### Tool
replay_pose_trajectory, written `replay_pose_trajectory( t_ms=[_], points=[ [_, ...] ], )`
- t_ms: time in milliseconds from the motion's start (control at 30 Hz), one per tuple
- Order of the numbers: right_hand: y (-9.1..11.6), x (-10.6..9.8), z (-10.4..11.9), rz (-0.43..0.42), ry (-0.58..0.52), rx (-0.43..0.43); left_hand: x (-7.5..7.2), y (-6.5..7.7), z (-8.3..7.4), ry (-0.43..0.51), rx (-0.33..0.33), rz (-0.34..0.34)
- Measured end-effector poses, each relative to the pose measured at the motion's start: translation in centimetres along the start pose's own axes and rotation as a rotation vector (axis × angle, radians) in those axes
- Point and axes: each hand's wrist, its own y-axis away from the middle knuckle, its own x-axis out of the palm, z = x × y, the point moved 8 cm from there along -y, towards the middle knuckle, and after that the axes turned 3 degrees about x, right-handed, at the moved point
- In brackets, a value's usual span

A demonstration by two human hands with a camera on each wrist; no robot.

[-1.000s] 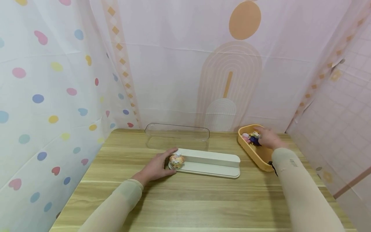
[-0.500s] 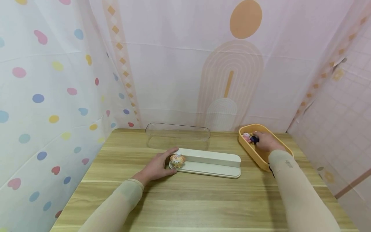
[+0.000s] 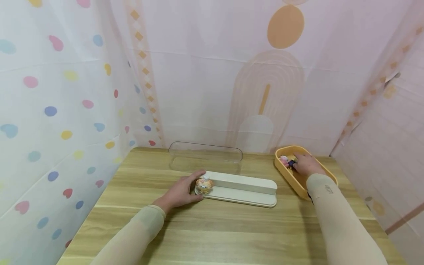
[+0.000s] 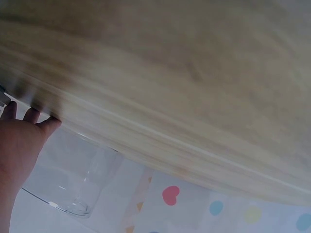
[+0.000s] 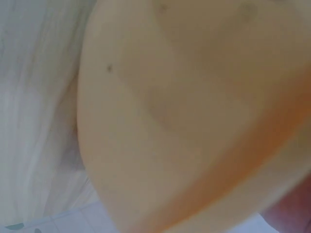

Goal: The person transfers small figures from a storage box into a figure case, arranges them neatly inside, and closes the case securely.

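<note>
In the head view my left hand [image 3: 180, 192] holds the left end of a long cream display base [image 3: 243, 189], fingers at its back edge and thumb at the front. A small orange-and-white figurine [image 3: 204, 185] stands on that end. My right hand [image 3: 308, 165] reaches into a yellow basket [image 3: 288, 177], fingertips at a dark blue figurine [image 3: 292, 163]; whether they grip it is hidden. A pink-and-white figurine [image 3: 283, 160] lies beside it. The left wrist view shows the left hand [image 4: 22, 141] with its fingers at the base. The basket's wall [image 5: 160, 121] fills the right wrist view.
A clear plastic cover [image 3: 205, 156] stands behind the base, near the back of the wooden table [image 3: 212, 235]. Patterned curtains [image 3: 198, 84] close off the back and both sides. The basket stands near the table's back right corner.
My right hand has shifted from the basket's far end slightly toward me, staying by the dark blue figurine. The left hand keeps its place on the base. The head view has tilted slightly.
</note>
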Motion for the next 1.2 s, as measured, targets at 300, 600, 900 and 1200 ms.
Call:
replay_pose_trajectory(
  t_ms=[300,600,900,1200],
  points=[
    [-0.1,-0.2,-0.4,-0.027,-0.033,-0.034,-0.1,-0.1,-0.3,0.017,-0.007,-0.009],
    [1.1,-0.3,-0.8,0.07,-0.177,-0.118,-0.1,-0.2,0.1,0.003,-0.029,-0.001],
    [2.2,-0.1,-2.0,0.156,-0.204,-0.069,-0.3,-0.3,0.2,0.01,0.004,-0.022],
    [2.7,0.1,-2.6,0.187,-0.2,-0.055,0.0,-0.3,0.1,0.009,0.012,-0.012]
  ],
)
